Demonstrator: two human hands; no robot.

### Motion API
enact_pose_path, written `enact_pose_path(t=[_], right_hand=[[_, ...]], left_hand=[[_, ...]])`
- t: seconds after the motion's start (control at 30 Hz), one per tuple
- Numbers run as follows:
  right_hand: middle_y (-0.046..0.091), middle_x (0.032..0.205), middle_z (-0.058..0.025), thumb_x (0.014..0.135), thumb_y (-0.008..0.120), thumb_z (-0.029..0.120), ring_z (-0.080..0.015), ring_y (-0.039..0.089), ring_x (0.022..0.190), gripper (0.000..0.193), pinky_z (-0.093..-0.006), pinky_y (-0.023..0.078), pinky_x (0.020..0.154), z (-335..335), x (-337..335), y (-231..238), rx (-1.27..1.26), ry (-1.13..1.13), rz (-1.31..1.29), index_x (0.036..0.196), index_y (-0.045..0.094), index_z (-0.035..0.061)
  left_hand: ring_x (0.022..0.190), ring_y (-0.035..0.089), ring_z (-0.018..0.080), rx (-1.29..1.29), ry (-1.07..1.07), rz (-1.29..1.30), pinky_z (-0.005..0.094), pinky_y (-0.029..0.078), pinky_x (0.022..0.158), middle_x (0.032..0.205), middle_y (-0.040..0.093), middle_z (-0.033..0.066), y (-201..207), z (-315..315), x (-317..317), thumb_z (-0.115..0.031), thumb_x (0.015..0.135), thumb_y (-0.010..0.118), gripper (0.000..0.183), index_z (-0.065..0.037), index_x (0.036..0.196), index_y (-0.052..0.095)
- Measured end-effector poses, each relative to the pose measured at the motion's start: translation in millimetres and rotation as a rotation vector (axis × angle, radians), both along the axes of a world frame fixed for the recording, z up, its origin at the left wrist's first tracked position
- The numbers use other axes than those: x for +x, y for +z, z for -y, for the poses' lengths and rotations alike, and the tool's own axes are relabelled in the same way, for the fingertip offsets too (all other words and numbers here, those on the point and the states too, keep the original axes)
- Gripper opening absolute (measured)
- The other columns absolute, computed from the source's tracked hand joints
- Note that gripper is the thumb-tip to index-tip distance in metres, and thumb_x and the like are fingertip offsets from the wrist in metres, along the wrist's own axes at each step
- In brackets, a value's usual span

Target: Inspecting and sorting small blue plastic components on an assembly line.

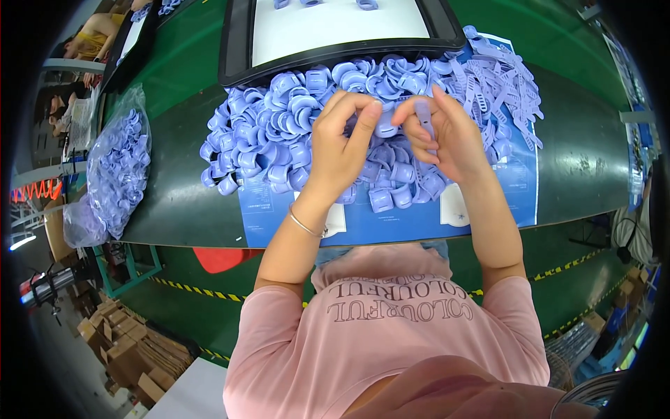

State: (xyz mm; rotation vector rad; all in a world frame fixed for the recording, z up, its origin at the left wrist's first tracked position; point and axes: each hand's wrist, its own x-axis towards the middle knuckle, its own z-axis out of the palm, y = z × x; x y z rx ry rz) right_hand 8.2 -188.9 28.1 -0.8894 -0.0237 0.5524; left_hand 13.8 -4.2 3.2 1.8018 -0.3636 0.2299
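Note:
Both my hands are raised close together over a heap of curved lavender plastic pieces (279,115). My right hand (453,136) holds a flat lavender strap (424,115) between its fingers, the strap standing roughly upright. My left hand (338,140) is closed in a pinch, thumb and forefinger tips meeting. Whatever they hold, if anything, I cannot make out. A curved lavender piece (386,126) shows between the two hands; whether it is held or lies on the heap, I cannot tell. Loose slotted straps (502,87) are piled beyond my right hand.
A black-rimmed tray (237,59) with a white bottom and a few lavender pieces stands beyond the heap. Blue printed sheets (269,220) lie under the heap on the dark green table (579,167). At left sits a clear bag (122,167) of lavender pieces. People are at the far left.

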Motion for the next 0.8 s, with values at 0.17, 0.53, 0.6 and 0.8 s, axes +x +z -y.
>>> enact_pose_path(t=[0.17, 0.53, 0.6, 0.8], right_hand=[[0.038, 0.061, 0.0033, 0.100, 0.046, 0.027, -0.0052, 0.034, 0.047, 0.027, -0.0207, 0.027, 0.039, -7, -6, -5, -0.197, 0.023, -0.004, 0.094, 0.058, 0.0043], [0.065, 0.072, -0.0067, 0.095, 0.058, 0.012, -0.0079, 0.057, 0.053, 0.011, -0.0195, 0.044, 0.048, -7, -8, -10, -0.471, -0.112, 0.308, 0.092, 0.062, 0.0024], [0.065, 0.072, -0.0071, 0.094, 0.058, 0.011, -0.0082, 0.057, 0.053, 0.011, -0.0199, 0.044, 0.048, -7, -8, -9, -0.463, -0.123, 0.304, 0.092, 0.063, 0.0021], [0.065, 0.070, -0.0080, 0.094, 0.057, 0.009, -0.0092, 0.058, 0.053, 0.010, -0.0206, 0.044, 0.049, -6, -6, -10, -0.410, -0.160, 0.299, 0.092, 0.062, 0.0006]], left_hand=[[0.078, 0.059, 0.0146, -0.147, -0.030, 0.005, 0.0255, 0.047, 0.069, 0.082, 0.061, 0.0052, -5, 5, 2, -0.011, 0.091, 0.064, 0.011, 0.000, 0.091, 0.064], [0.080, 0.063, 0.0105, -0.447, -0.113, -0.290, 0.0240, 0.052, 0.070, 0.092, 0.069, 0.0074, -1, 7, -6, -0.010, 0.092, 0.064, 0.015, 0.002, 0.100, 0.067], [0.083, 0.064, 0.0114, -0.455, -0.108, -0.298, 0.0239, 0.052, 0.073, 0.095, 0.070, 0.0087, 1, 6, -7, -0.009, 0.092, 0.064, 0.015, 0.003, 0.101, 0.068], [0.092, 0.065, 0.0138, -0.452, -0.139, -0.263, 0.0256, 0.053, 0.081, 0.101, 0.069, 0.0112, 4, 6, -7, -0.005, 0.092, 0.063, 0.014, 0.004, 0.101, 0.068]])
